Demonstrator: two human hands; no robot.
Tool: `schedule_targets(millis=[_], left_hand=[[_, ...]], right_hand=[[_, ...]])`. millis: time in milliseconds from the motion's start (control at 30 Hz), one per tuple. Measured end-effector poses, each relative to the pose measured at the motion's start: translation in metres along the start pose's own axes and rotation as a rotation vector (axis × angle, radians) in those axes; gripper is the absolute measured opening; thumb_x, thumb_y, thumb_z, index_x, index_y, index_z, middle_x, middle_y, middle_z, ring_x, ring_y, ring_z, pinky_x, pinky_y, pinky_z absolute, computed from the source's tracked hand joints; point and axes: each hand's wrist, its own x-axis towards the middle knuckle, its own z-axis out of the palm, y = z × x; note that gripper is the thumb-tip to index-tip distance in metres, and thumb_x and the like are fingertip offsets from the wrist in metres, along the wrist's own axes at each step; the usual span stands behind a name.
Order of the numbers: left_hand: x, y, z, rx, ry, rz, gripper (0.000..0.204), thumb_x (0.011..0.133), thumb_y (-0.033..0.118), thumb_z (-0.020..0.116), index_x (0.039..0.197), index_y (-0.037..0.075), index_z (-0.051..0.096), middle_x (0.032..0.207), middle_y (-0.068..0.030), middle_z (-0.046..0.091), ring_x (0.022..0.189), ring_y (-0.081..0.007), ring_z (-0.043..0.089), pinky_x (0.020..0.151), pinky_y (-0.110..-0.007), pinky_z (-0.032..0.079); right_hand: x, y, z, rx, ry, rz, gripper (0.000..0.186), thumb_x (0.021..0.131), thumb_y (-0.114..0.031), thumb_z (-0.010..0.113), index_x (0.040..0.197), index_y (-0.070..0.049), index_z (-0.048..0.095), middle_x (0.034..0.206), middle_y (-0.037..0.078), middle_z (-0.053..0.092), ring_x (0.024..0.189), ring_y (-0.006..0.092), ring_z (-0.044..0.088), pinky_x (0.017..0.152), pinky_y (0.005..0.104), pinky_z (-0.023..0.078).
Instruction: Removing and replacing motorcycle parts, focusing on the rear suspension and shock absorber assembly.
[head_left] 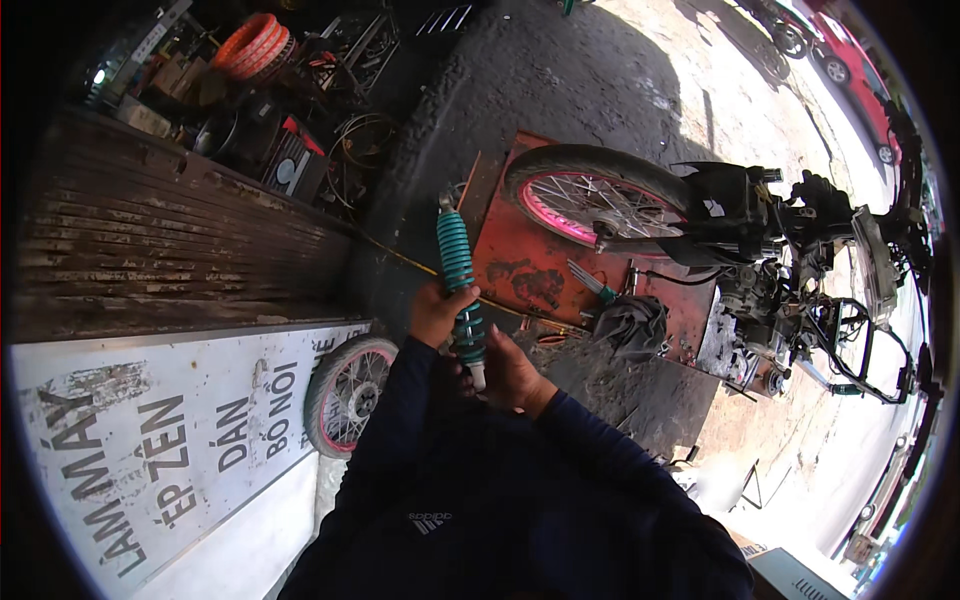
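Note:
A teal coil-spring shock absorber (455,252) stands nearly upright in front of my body, its metal eye at the far end. My left hand (436,313) is closed round the middle of its spring, thumb across the coils. Close to the lower end, where a pale metal tip shows, my right hand (512,374) cups the shock absorber's side with fingers partly bent. Some of those fingertips are hidden behind the lower coils, so I cannot tell how firmly they press.
A stripped motorcycle (750,250) with a pink-rimmed front wheel stands on a red metal plate (515,265). A dark rag (632,328) and tools lie beside it. A loose wheel (350,395) leans by the white sign (190,440). Orange rims (252,47) sit far left.

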Motion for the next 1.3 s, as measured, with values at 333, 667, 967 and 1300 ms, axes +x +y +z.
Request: schedule_targets(millis=[333, 667, 967, 1300], left_hand=[[0.139, 0.113, -0.166, -1.068, -0.210, 0.019, 0.038, 0.094, 0.044, 0.057, 0.105, 0.007, 0.056, 0.090, -0.0079, 0.061, 0.077, -0.0236, 0.062, 0.076, -0.040, 0.052], [0.352, 0.214, -0.244, -0.646, -0.237, 0.023, 0.027, 0.090, 0.023, 0.061, 0.069, 0.012, 0.049, 0.057, -0.0006, 0.048, 0.050, -0.0164, 0.054, 0.048, -0.034, 0.048], [0.571, 0.344, -0.191, -0.405, -0.183, 0.019, 0.027, 0.090, 0.019, 0.061, 0.069, 0.010, 0.047, 0.057, -0.0035, 0.049, 0.047, -0.0194, 0.054, 0.045, -0.036, 0.049], [0.794, 0.453, -0.055, -0.583, -0.759, -0.056, 0.029, 0.089, 0.018, 0.056, 0.066, 0.012, 0.040, 0.056, -0.0028, 0.043, 0.051, -0.0176, 0.048, 0.053, -0.036, 0.045]], right_hand=[[0.147, -0.033, 0.116, -0.671, 0.201, -0.054, 0.017, 0.087, -0.020, 0.065, 0.094, -0.008, 0.055, 0.063, 0.000, 0.050, 0.046, 0.0102, 0.044, 0.041, 0.0251, 0.032], [0.319, -0.123, 0.153, -0.937, 0.385, -0.246, 0.012, 0.080, -0.012, 0.065, 0.082, -0.003, 0.058, 0.068, 0.002, 0.058, 0.056, 0.0124, 0.054, 0.052, 0.0293, 0.042], [0.425, -0.329, 0.201, -1.071, 0.491, -0.568, 0.015, 0.076, -0.009, 0.063, 0.084, 0.002, 0.059, 0.067, 0.001, 0.057, 0.059, 0.0128, 0.055, 0.057, 0.0319, 0.044], [0.460, -0.565, 0.211, -0.168, -0.105, -0.364, 0.065, 0.087, -0.071, 0.045, 0.080, -0.007, 0.052, 0.052, 0.003, 0.042, 0.036, 0.0127, 0.038, 0.032, 0.0264, 0.029]])
